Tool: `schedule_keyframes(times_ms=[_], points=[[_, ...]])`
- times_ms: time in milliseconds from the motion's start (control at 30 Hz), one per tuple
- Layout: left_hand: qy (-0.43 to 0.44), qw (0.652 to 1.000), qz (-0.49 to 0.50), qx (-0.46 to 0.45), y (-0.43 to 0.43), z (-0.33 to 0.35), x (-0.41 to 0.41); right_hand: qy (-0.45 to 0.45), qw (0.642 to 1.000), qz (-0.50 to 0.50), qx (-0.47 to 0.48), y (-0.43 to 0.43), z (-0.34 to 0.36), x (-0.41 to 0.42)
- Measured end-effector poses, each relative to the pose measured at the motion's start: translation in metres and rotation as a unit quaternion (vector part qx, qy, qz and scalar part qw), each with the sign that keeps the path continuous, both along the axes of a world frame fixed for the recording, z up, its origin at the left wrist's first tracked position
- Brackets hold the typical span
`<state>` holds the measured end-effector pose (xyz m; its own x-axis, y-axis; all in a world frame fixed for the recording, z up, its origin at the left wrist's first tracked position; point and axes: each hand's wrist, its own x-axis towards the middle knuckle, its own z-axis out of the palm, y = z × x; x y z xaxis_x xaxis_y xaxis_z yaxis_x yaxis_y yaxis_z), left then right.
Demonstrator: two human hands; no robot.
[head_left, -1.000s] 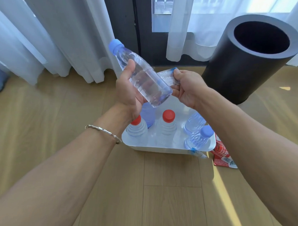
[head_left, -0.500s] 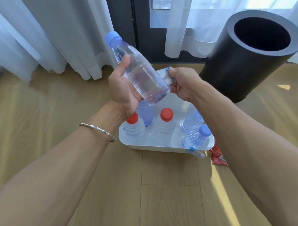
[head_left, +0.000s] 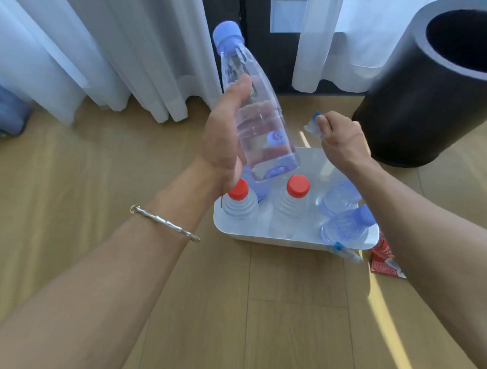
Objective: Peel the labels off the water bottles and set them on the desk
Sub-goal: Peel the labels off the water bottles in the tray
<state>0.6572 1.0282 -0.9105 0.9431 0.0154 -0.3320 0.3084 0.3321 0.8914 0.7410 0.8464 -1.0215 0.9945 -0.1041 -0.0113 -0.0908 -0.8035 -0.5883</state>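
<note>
Head | tray [head_left: 262, 239]: capped bottles [head_left: 291, 208] (red, blue) | left hand [head_left: 222, 138] grips clear bottle [head_left: 266, 135]

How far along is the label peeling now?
Done: the clear plastic bottle with the blue cap in the left hand looks bare; red peeled labels lie beside the white tray. In hand: the right hand pinches its detached label. Left: setting both down; labels on the tray's other bottles are hidden.

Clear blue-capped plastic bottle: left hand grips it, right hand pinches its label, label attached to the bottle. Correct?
No. Head view: the thin blue-edged label, pinched by the right hand, is off the clear blue-capped plastic bottle, floor visible between them. The left hand grips the bottle.
</note>
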Motion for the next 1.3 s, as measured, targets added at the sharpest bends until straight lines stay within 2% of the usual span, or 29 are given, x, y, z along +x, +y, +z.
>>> schedule_keyframes(times_ms=[167, 267, 533, 700, 800, 867, 900, 933, 967, 1033, 1067, 1133, 1200, 1300], points=[[0.005, 0.999, -0.025, 0.035, 0.001, 0.001, -0.007, 0.019, 0.994, 0.087, -0.067, 0.014, 0.001, 0.01], [0.002, 0.999, -0.031, 0.036, 0.001, 0.001, -0.007, 0.077, 0.985, 0.132, -0.083, 0.013, -0.003, 0.006], [0.001, 0.999, -0.025, 0.027, -0.008, 0.003, -0.007, 0.222, 0.94, 0.21, -0.152, 0.015, 0.001, -0.001], [-0.015, 0.999, -0.033, 0.034, -0.009, 0.003, -0.007, 0.258, 0.906, 0.266, -0.204, 0.014, -0.006, 0.007], [-0.027, 0.998, -0.039, 0.045, -0.009, 0.003, -0.003, 0.203, 0.935, 0.236, -0.171, 0.015, 0.018, -0.003], [-0.052, 0.995, -0.042, 0.072, -0.011, 0.003, 0.001, 0.131, 0.972, 0.185, -0.064, 0.01, 0.04, 0.0], [-0.073, 0.992, -0.04, 0.091, -0.012, 0.003, 0.004, 0.086, 0.985, 0.151, 0.023, 0.007, 0.056, 0.0], [-0.097, 0.988, -0.036, 0.114, -0.013, 0.003, 0.007, 0.05, 0.983, 0.12, 0.126, 0.007, 0.076, -0.002], [-0.122, 0.982, -0.034, 0.136, -0.016, 0.003, 0.009, 0.032, 0.968, 0.107, 0.227, 0.008, 0.097, -0.006], [-0.159, 0.971, -0.042, 0.175, -0.022, 0.002, 0.013, 0.022, 0.924, 0.147, 0.351, 0.008, 0.133, -0.013], [-0.168, 0.966, -0.047, 0.188, -0.025, 0.001, 0.015, 0.011, 0.914, 0.178, 0.364, 0.01, 0.146, -0.018], [-0.176, 0.962, -0.054, 0.2, -0.033, -0.004, 0.018, -0.039, 0.926, 0.208, 0.313, 0.017, 0.159, -0.026], [-0.171, 0.955, -0.066, 0.233, -0.038, -0.011, 0.022, -0.101, 0.951, 0.173, 0.235, 0.021, 0.152, -0.025], [-0.15, 0.934, -0.105, 0.306, -0.04, -0.017, 0.029, -0.127, 0.971, 0.115, 0.167, 0.018, 0.135, -0.026]])
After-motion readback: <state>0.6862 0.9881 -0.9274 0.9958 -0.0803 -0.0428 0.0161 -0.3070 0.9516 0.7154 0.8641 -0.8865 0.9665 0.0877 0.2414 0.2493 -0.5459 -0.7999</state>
